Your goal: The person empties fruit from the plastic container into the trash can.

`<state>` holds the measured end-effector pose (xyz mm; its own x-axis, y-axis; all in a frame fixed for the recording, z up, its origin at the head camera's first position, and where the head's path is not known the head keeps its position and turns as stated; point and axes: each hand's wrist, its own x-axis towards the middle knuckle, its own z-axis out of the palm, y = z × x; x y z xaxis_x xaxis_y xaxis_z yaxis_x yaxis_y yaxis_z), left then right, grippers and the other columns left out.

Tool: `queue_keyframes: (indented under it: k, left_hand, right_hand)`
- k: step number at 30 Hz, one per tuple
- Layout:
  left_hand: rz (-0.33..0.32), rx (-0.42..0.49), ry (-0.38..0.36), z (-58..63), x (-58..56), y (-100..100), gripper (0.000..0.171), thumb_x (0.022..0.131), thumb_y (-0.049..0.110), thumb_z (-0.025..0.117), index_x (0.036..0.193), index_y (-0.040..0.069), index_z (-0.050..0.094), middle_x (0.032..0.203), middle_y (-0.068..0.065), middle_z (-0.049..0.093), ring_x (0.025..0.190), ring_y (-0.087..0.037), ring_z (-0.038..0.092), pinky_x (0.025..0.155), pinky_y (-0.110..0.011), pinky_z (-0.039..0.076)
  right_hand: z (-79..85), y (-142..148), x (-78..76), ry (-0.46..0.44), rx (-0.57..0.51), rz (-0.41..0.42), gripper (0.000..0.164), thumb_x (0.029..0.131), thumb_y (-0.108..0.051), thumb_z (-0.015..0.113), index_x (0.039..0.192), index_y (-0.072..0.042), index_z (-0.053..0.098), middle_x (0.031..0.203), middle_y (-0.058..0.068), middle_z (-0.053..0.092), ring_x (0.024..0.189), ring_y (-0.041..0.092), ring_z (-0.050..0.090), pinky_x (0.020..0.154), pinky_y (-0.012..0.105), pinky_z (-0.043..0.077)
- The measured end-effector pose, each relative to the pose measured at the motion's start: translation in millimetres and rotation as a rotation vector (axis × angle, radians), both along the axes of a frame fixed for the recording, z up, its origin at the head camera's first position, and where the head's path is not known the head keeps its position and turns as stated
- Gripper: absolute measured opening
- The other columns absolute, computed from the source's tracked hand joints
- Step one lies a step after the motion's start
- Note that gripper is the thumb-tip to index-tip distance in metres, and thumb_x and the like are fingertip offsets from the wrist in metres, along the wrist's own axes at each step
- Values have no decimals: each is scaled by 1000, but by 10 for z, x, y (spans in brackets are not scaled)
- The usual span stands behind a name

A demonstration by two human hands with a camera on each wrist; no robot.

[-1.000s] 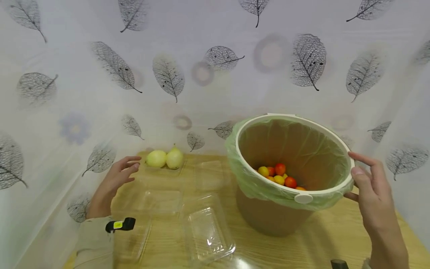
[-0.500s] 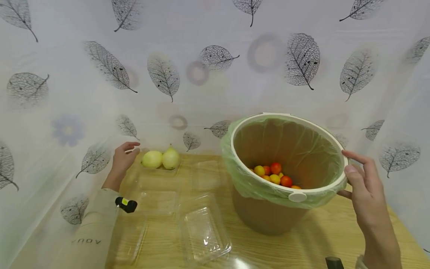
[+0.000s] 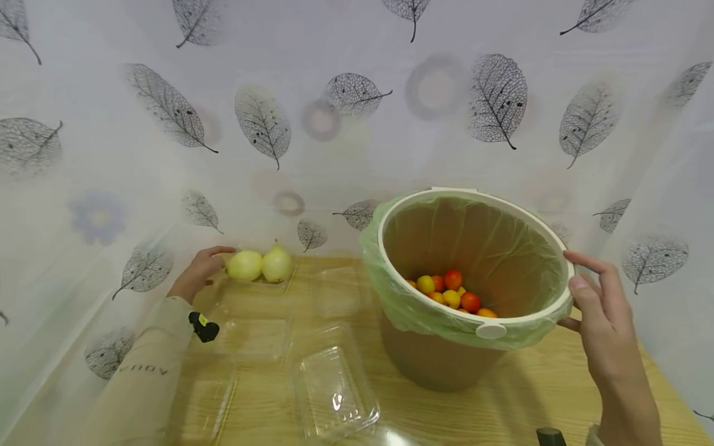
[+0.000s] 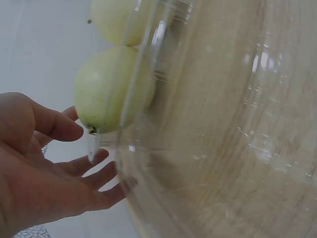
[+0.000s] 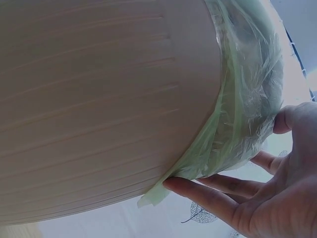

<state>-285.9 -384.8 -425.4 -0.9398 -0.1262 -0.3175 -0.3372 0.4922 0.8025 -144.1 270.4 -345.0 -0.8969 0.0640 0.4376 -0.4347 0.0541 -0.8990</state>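
Observation:
Two pale yellow-green pears (image 3: 244, 266) sit side by side at the back left in a clear plastic container. My left hand (image 3: 201, 271) is beside the left pear; in the left wrist view its spread fingers are close to the stem end of the near pear (image 4: 111, 89) and not closed around it. On the right stands a brown trash bin (image 3: 440, 362) with a white rim and a green bag liner (image 3: 385, 279). My right hand (image 3: 610, 319) grips the bin's right rim, thumb on top and other fingers against the liner outside. The bin leans toward me.
Several small red, yellow and orange fruits (image 3: 453, 280) lie inside the bin. Clear plastic containers (image 3: 337, 387) are spread over the left and middle of the wooden table (image 3: 401, 409). A leaf-patterned curtain (image 3: 357, 155) hangs close behind and at both sides.
My left hand has moved forward and toward the pears, from a small gap to right beside the left one. The right hand keeps its grip on the rim. The head view has shifted slightly.

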Motion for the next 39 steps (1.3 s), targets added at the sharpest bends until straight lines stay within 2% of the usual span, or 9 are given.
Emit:
queue_keyframes:
  k: [3,8,13,16,19,23,27,32,39]
  left_hand:
    - [-30,40,-58,-37,-12,-1,70,92,1,32,162,2,24,166,-30,8,142,-51,25,105,-68,38]
    - [-74,88,-88,-70,-3,25,65,98,1,26,162,-2,10,163,-36,8,143,-50,26,109,-63,40]
    - [-111,136,-54,-73,34,26,71,94,-6,32,160,-6,7,161,-39,11,142,-51,29,110,-64,39]
    - [-94,137,-34,-80,43,4,70,95,-7,34,161,-5,10,161,-39,14,128,-45,45,105,-61,46]
    - [-64,162,-19,-75,35,-5,64,102,-4,36,162,-1,14,162,-37,16,107,-31,60,99,-54,53]
    - [-33,257,-22,-35,51,23,66,102,-1,38,164,3,14,148,-38,30,84,-16,60,95,-47,57]
    - [-16,365,-48,15,87,41,74,99,-3,40,165,10,11,128,-20,35,81,-16,54,97,-48,55]
    - [-20,485,-55,53,110,25,74,103,0,38,166,13,0,137,-24,33,98,-23,61,96,-44,56]
    - [-42,617,-26,64,239,14,79,100,-5,33,166,17,-5,138,-21,29,114,-33,55,96,-42,54]
  right_hand:
    - [-3,3,-7,-9,1,-7,40,110,-11,39,149,-6,45,138,3,61,111,10,67,67,23,60]
    - [-5,2,-11,-21,12,-11,41,110,-12,40,150,-6,44,139,4,59,110,10,67,67,22,60]
    - [-1,-2,2,-12,20,-4,42,110,-13,40,151,-5,42,141,8,57,111,11,66,69,22,60]
    - [-1,-10,2,-14,32,-6,42,110,-14,40,151,-5,42,142,8,55,111,11,66,69,22,60]
    - [-4,-9,-1,-19,32,-14,41,110,-14,40,151,-6,43,138,6,59,110,10,67,68,22,60]
    - [-10,2,-5,-20,29,-19,41,110,-14,40,150,-7,44,135,3,62,108,9,67,67,22,59]
    - [-13,5,1,-15,37,-12,41,111,-14,40,151,-7,42,134,4,62,109,9,67,68,22,59]
    - [-15,12,0,-5,31,-5,41,110,-13,39,150,-7,43,138,5,58,112,9,65,68,22,60]
    - [-9,11,-8,13,33,2,40,110,-12,39,150,-6,43,137,4,60,113,9,65,68,22,60]
